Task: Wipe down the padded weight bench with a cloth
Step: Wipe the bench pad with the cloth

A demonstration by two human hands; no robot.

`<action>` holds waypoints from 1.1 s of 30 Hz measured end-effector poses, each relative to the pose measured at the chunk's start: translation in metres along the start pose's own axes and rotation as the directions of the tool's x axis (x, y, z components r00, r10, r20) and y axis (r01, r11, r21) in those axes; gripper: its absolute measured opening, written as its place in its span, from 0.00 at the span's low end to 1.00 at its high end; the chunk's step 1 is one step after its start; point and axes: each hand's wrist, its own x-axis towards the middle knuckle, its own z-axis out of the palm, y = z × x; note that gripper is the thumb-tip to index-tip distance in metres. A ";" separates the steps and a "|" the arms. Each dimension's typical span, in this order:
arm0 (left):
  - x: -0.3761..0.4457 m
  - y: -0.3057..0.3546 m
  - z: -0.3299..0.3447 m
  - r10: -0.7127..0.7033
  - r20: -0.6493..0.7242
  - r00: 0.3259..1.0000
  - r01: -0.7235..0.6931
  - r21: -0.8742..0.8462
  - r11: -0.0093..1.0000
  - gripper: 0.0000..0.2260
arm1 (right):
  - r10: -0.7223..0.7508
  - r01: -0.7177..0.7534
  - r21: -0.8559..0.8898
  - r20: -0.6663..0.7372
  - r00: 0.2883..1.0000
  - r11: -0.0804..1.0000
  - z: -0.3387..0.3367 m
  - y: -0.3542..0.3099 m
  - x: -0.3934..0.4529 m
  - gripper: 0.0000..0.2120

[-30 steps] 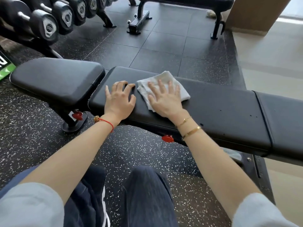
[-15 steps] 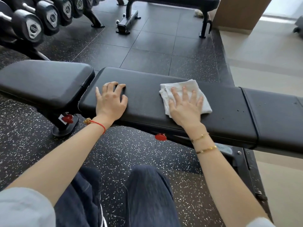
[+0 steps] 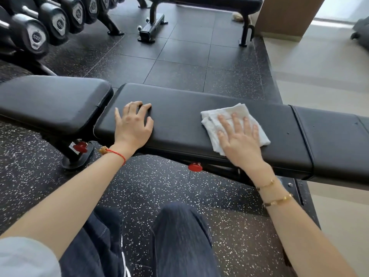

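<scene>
A person's right hand [image 3: 239,140], fingers spread flat, presses a folded white cloth [image 3: 233,124] near the front edge of the black padded surface [image 3: 179,116]; the left hand [image 3: 132,124] rests open toward its left end, holding nothing.

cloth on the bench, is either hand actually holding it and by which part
Neither grips it. The right hand presses flat on the middle of the white cloth; the left hand rests bare on the bench pad.
</scene>
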 end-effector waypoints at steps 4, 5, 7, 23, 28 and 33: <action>-0.001 0.002 -0.001 -0.008 0.004 1.000 0.008 0.004 1.000 0.20 | 0.063 -0.066 0.059 0.049 0.997 0.996 -0.007 -0.016 0.053 0.26; 0.000 0.002 -0.002 -0.009 0.006 1.000 0.009 0.006 1.000 0.20 | 0.038 -0.041 0.052 0.056 0.998 0.998 -0.006 -0.028 0.062 0.26; 0.000 0.002 -0.003 -0.013 0.010 1.000 0.013 0.010 1.000 0.20 | -0.037 0.033 0.046 0.075 0.997 0.998 -0.004 -0.055 0.069 0.26; 0.000 0.004 -0.004 -0.019 -0.020 1.000 0.020 0.013 1.000 0.19 | 0.000 -0.003 0.042 0.065 0.998 0.999 -0.008 -0.026 0.081 0.25; 0.002 0.005 -0.004 -0.028 -0.023 0.999 0.028 0.011 1.000 0.18 | -0.123 0.119 0.043 0.094 0.988 0.992 -0.003 -0.085 0.110 0.26; 0.002 0.003 -0.007 -0.019 -0.020 1.000 0.019 0.002 1.000 0.18 | -0.323 0.324 0.001 0.069 0.944 0.946 0.008 -0.113 0.070 0.26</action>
